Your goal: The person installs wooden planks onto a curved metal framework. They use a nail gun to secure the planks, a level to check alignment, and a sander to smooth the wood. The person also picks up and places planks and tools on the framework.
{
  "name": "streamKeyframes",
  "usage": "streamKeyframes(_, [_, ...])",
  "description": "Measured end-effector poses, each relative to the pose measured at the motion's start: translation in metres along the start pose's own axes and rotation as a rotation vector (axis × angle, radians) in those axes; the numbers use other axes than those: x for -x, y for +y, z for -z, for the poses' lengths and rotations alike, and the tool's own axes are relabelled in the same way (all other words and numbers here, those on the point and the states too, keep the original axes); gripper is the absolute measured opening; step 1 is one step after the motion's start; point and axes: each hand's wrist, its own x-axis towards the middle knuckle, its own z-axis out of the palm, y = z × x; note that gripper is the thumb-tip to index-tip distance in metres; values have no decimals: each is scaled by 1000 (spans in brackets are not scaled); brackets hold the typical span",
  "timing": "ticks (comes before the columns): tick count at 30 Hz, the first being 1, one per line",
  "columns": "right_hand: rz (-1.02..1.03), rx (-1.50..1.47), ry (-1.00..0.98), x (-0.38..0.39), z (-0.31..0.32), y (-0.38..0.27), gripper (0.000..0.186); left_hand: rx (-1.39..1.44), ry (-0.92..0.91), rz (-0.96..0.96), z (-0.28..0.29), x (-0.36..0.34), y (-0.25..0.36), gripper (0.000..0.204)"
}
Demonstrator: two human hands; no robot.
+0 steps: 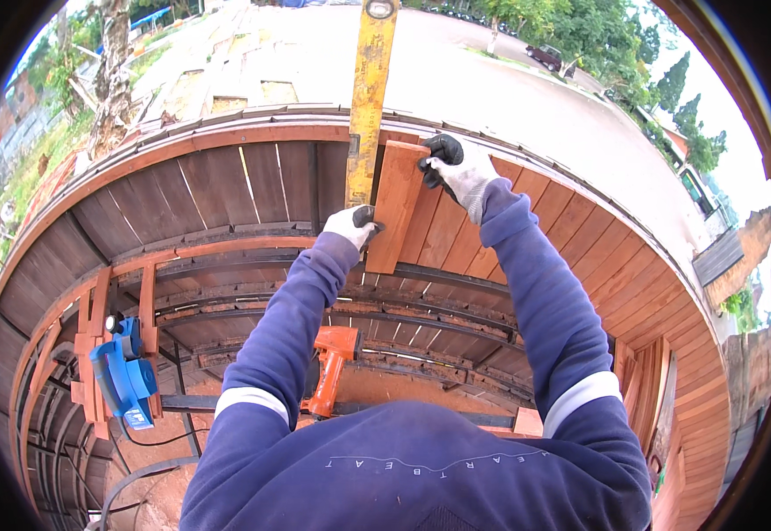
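Note:
My left hand point(351, 225), in a white and black glove, grips the lower end of a long yellow spirit level point(368, 97) that stands upright against the wooden wall. My right hand point(459, 172), gloved the same way, clasps the top of a reddish wooden plank point(396, 205) set upright right beside the level. The plank rests against a curved wall of vertical boards point(253, 181), at the left end of a row of fresh orange boards point(580, 257).
An orange power tool point(330, 367) lies on a metal frame rail below my arms. A blue electric planer point(125, 373) sits at the lower left near orange timber pieces. Curved metal bars point(438, 310) run under the boards. A road, trees and a parked car lie beyond the wall.

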Motion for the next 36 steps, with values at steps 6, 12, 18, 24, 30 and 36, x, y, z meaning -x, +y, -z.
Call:
streamKeyframes(6, [-6, -26, 8, 7, 2, -12, 24, 77, -80, -15, 0, 6, 4, 26])
streamKeyframes(12, [42, 84, -8, 7, 3, -12, 24, 167, -141, -1, -5, 8, 4, 26])
streamKeyframes(18, [66, 81, 38, 4, -2, 4, 23, 161, 381, -127, 0, -13, -36, 34])
streamKeyframes(24, [67, 102, 64, -1, -2, 17, 25, 115, 349, -112, 21, -41, -62, 70])
streamKeyframes(30, [127, 158, 67, -14, -9, 19, 24, 117, 59, 11, 32, -53, -57, 52])
streamKeyframes(36, [86, 312, 61, -22, -17, 22, 24, 308, 82, -39, 42, -55, -99, 37])
